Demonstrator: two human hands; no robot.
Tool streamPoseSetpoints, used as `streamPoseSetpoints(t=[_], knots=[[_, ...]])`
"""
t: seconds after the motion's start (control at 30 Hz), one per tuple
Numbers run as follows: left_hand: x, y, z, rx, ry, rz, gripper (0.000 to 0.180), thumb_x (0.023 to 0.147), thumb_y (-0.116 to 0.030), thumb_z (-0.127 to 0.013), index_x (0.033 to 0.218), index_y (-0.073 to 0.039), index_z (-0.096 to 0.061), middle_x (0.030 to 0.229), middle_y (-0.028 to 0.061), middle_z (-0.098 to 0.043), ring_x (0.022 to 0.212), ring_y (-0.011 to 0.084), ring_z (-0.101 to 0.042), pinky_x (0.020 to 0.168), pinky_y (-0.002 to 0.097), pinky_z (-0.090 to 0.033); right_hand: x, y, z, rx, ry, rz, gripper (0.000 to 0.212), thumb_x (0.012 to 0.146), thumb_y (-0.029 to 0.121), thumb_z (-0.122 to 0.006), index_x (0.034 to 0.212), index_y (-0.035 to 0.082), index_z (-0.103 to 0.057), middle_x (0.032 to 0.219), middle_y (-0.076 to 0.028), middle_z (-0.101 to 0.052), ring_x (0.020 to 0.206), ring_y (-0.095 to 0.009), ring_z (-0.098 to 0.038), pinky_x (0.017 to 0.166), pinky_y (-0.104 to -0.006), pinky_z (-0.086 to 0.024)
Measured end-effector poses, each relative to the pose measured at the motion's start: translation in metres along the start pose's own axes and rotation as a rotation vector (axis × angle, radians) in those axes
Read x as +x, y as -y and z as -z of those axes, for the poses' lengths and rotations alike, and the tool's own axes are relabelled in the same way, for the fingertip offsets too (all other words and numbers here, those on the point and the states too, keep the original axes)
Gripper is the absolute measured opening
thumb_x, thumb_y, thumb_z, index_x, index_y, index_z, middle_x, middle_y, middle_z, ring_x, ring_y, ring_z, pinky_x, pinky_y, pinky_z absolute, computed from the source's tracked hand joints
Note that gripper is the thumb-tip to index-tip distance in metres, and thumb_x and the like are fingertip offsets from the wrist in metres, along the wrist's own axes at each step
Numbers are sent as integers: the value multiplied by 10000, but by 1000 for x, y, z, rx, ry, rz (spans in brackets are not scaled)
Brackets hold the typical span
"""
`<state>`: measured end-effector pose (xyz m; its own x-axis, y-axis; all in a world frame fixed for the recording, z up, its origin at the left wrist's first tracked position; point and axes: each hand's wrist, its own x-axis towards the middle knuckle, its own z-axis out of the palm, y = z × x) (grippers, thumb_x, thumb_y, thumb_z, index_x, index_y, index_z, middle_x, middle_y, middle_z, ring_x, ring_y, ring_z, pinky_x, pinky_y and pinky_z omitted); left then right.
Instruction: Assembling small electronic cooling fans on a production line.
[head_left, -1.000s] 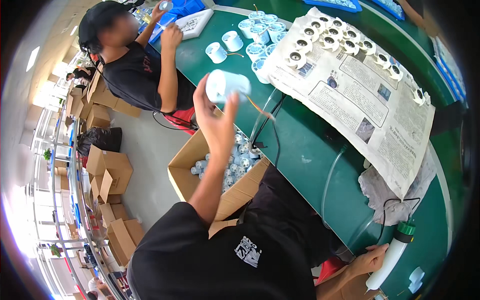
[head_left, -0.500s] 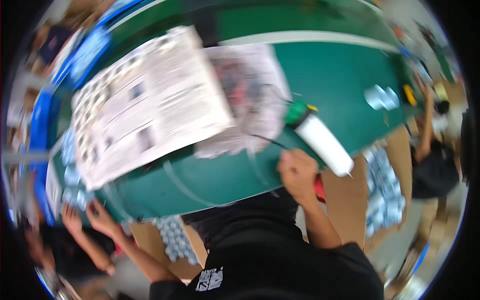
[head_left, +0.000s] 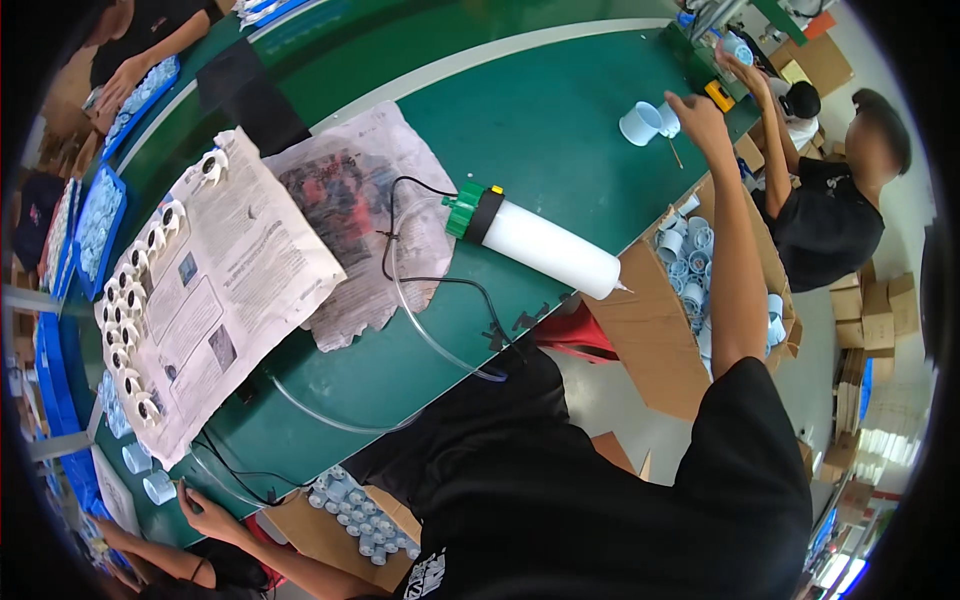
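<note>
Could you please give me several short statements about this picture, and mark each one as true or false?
1. The white plastic cylinder with a green cap lies on the green tabletop. True.
2. The right hand grips this cylinder. False: it is away from it, close to light-blue, cup-shaped plastic parts at the upper right.
3. The left hand is close to another light-blue part at the lower left. True.
4. The open brown cardboard box at the right contains white bladed wheels. False: it contains more light-blue parts.
5. White bladed wheels with dark centres sit on the printed newspaper sheet. True.
</note>
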<state>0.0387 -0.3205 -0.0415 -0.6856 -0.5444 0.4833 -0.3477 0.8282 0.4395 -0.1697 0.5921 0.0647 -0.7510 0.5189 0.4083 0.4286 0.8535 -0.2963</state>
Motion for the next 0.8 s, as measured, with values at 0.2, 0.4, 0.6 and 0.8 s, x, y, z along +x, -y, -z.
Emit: streamPoseSetpoints(t=[0.2, 0.4, 0.6, 0.8], knots=[[-13, -3, 15, 83, -77, 33, 287, 979, -157, -528, 1137, 38, -666, 1137, 181, -687, 1030, 288, -649, 927, 366, -475, 24, 1, -41, -308, 313, -90, 417, 742, 391, -733, 926, 21, -679, 969, -206, -696, 953, -375, -673, 812, -461, -523], [-16, -39, 5, -25, -203, 153, 254, 975, -151, -552, 1100, 33, -673, 1036, 145, -694, 905, 224, -630, 852, 334, -477, 46, -65, -26, -7, 190, 276, 416, 785, 363, -713, 797, -52, -679, 679, -193, -641, 647, -315, -647, 629, -419, -475], [-81, -199, 19, -311, -367, -73, 210, 988, -94, -451, 1024, 26, -619, 997, 134, -656, 905, 226, -593, 805, 340, -468, -147, 155, 104, 539, 580, 174, 13, 865, 46, -623, 860, 45, -611, 695, 79, -501, 615, -2, -426, 529, -180, -320], [-125, -317, -3, -673, 484, -415, 815, 626, -282, -902, 1294, -17, -518, 1307, 131, -567, 1228, 346, -493, 1032, 451, -387, -290, 314, 58, 422, 831, 686, 185, 825, 163, -695, 867, 6, -607, 770, -156, -639, 704, -338, -647, 599, -447, -497]])
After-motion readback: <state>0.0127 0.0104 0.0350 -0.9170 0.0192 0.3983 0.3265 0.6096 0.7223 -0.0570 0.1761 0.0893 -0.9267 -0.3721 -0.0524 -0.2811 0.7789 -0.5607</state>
